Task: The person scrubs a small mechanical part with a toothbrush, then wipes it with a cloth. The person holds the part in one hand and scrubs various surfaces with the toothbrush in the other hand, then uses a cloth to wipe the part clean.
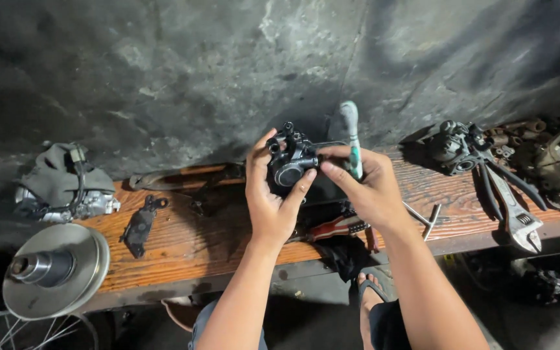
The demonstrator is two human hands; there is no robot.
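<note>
Both hands meet over the bench (pixel 183 240): left hand (pixel 268 201) closed around the caliper (pixel 291 165), right hand (pixel 364 188) pinching a screwdriver (pixel 351 133) against its right side, shaft upright.

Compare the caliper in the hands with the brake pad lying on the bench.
The caliper is bulky, with a round bore facing the camera; the brake pad is a flat plate. The caliper is held up off the bench between the left hand and right hand; the brake pad lies untouched on the wood, off to the left. Both are dark, grimy metal parts.
</note>
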